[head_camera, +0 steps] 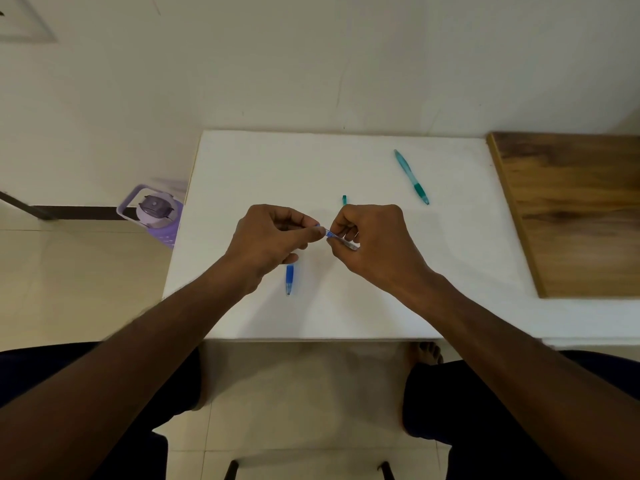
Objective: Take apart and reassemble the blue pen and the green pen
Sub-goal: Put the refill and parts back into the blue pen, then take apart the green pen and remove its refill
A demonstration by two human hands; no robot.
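Observation:
Over the middle of the white table [346, 161], my left hand [268, 239] and my right hand [372, 240] meet fingertip to fingertip. Between them they pinch a thin blue pen piece [329, 233], mostly hidden by the fingers. A clear end shows under my right fingers. Just below my left hand a blue pen tip section [289, 279] lies on the table, point toward me. The green pen [411, 176] lies whole at the back right. A small green piece [344, 199] rests just behind my right hand.
A wooden board [571, 209] covers the table's right side. A purple water jug [156, 211] stands on the floor left of the table. My knees and a bare foot [427, 353] are under the near edge.

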